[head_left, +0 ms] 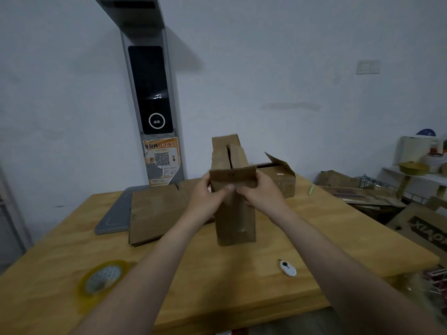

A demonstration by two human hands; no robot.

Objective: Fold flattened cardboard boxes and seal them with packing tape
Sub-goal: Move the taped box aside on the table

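head view: left hand [208, 197] and right hand [261, 192] grasp the top of a tall cardboard box [235, 218] standing upright mid-bench [217, 293], fingers curled round its near flap [232, 176]. tape roll [104, 278] lies at the box's 8 o'clock, white cutter [287, 268] at 5 o'clock, flattened boxes [154, 211] at 9 o'clock.

The box [235, 218] hides fingers of the left hand [205, 193] (right edge crops a carton [427, 232]).
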